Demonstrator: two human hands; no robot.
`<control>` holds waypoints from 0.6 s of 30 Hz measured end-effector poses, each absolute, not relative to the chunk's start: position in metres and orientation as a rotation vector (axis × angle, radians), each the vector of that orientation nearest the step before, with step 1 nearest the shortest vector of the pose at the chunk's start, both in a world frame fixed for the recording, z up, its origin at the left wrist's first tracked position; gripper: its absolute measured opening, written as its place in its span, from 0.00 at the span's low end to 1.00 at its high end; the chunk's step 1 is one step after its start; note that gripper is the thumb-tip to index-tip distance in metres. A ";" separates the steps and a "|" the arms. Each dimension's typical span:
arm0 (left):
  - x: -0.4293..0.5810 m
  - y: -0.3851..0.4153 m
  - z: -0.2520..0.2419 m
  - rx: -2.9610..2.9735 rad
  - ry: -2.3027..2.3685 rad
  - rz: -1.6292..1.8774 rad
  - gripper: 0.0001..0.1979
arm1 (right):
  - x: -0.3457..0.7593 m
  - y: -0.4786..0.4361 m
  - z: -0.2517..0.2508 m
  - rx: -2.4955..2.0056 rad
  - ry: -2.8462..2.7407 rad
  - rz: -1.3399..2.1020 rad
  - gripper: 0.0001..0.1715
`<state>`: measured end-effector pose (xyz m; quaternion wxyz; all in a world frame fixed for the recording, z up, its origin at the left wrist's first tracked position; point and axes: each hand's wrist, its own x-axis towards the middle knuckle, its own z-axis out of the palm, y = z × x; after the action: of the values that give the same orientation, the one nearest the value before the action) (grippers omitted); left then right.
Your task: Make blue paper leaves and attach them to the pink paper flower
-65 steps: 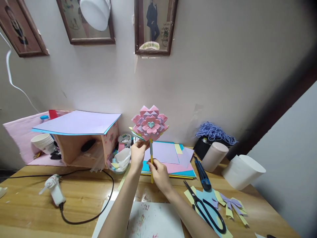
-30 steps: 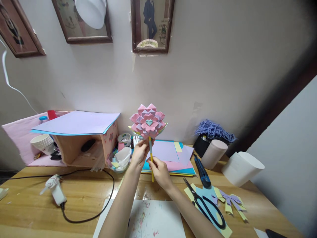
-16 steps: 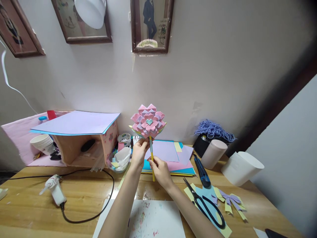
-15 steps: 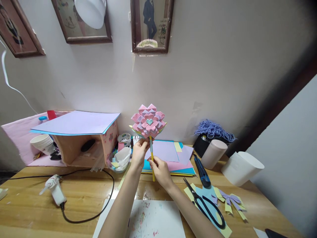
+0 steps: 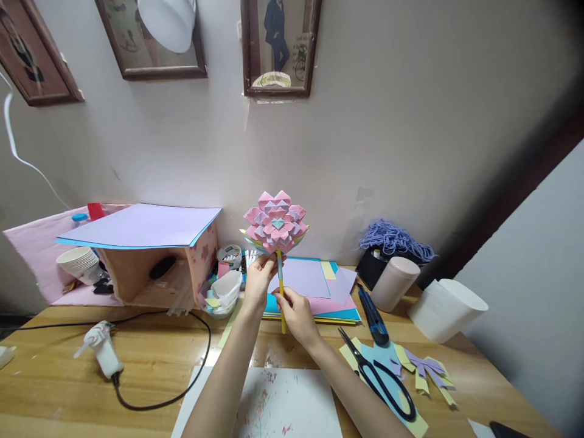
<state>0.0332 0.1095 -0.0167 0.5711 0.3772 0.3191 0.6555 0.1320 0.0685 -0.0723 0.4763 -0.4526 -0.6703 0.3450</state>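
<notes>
A pink and lilac folded paper flower (image 5: 276,222) with a small teal heart at its centre stands upright on a yellow stick (image 5: 281,292) above the wooden table (image 5: 150,359). My left hand (image 5: 258,281) pinches the underside of the flower head where it meets the stick. My right hand (image 5: 294,313) is closed round the lower part of the stick. Both forearms reach in from the bottom middle.
A white glue gun (image 5: 101,353) with a black cord lies at the left. Black scissors (image 5: 378,380) and a blue utility knife (image 5: 373,316) lie at the right on paper cut-outs. Coloured paper sheets (image 5: 319,292), a cardboard box (image 5: 150,261), two white cups and purple yarn (image 5: 395,241) line the wall.
The flower has stayed upright, shifting only slightly right and up. My left fingers have shifted their hold under the flower head. My right hand keeps its grip on the stick.
</notes>
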 end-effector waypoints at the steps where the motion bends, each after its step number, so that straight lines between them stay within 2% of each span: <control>1: 0.034 0.109 -0.018 0.888 0.748 1.535 0.13 | 0.132 0.068 -0.072 -1.103 -1.638 0.841 0.14; 18: 0.036 0.109 -0.017 0.863 0.744 1.530 0.11 | 0.133 0.069 -0.072 -1.105 -1.636 0.835 0.14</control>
<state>0.0358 0.1094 -0.0174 0.5785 0.3690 0.3181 0.6542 0.1326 0.0689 -0.0721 0.4787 -0.4527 -0.6700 0.3421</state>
